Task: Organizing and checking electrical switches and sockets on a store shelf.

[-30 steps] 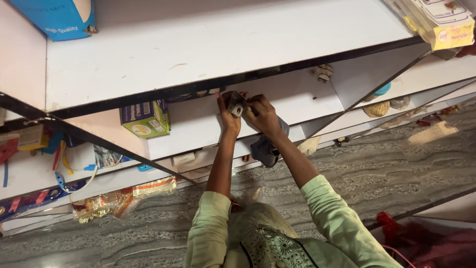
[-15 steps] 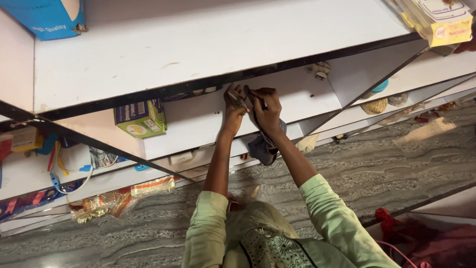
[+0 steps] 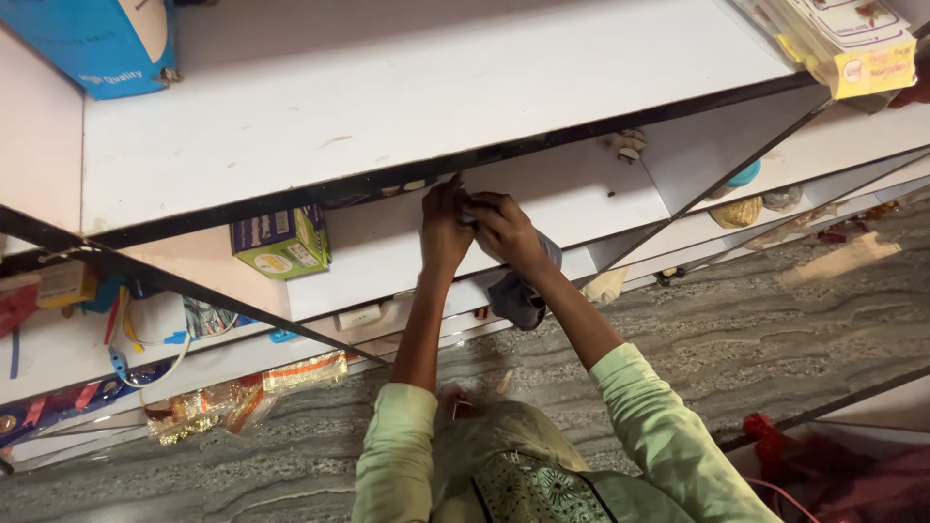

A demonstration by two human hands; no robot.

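Note:
Both of my hands are raised to the white shelf, just under the black front edge of the shelf above. My left hand and my right hand meet fingertip to fingertip around a small object that is mostly hidden, so its kind is unclear. A grey cloth hangs down from my right hand, below the wrist. My light green sleeves reach up from the bottom of the view.
A green box stands on the shelf left of my hands. A blue box and a yellow packet sit on the upper shelf. Cables, packets and small goods fill lower shelves at the left. A small white fitting is at the right.
Both hands have risen a little toward the black shelf edge. The small dark object seen between them earlier is now mostly covered by the fingers.

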